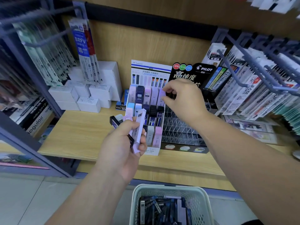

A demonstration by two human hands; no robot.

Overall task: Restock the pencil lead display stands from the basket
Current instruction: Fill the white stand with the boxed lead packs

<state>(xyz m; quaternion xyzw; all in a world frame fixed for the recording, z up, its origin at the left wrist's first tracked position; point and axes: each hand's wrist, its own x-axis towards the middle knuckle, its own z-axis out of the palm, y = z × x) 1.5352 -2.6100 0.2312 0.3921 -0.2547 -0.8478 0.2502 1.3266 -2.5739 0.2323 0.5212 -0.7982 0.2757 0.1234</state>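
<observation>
**Seating a lilac case in the back row**

Pinching a lilac lead case (pixel 162 93) between thumb and fingertips of the right hand (pixel 180 96), at the rightmost slot of the back row of the white display stand (pixel 151 152). Gripping a fanned bunch of spare cases (pixel 140 125) in the left hand (pixel 122 145), just in front of the stand's lower rows. Leaving the basket (pixel 167 187) below the shelf edge, with plenty of stock inside.

Probably worth doing here:

- Holding the case upright and lining its foot up with the gap beside the neighbouring lilac case.
- Pressing straight down rather than sideways, so as not to tip that row.
- Letting go only once seated level.
- Minding the tall white case at the fan's edge, judged the likeliest to slip.
</observation>
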